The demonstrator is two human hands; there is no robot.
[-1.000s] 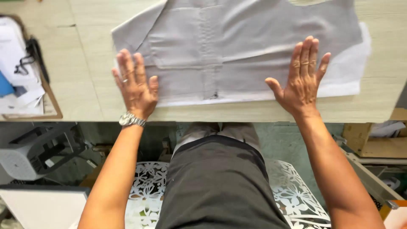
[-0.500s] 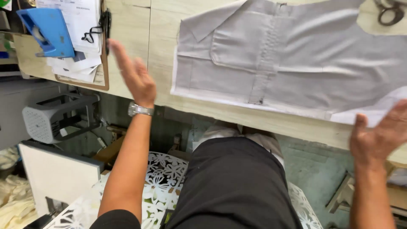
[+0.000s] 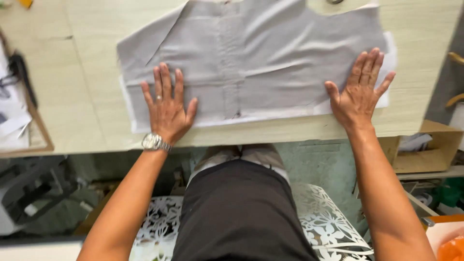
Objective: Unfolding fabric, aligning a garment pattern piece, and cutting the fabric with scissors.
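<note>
Grey cloth (image 3: 256, 58): flat on table (image 3: 72, 87), over white paper (image 3: 299, 110). Left hand (image 3: 166, 108), right hand (image 3: 360, 94): open, fingers spread, palms pressing cloth, grasping nothing.

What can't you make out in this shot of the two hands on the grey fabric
- Head view: the top of the grey fabric piece is cut off by the upper frame edge.
- The fabric under the left hand and right hand is covered by the palms.
- The white layer beneath shows only as an edge strip; the fabric hides the rest.
- The papers at the left edge are cropped and blurred.
- The cardboard box contents are partly hidden by the table.
</note>
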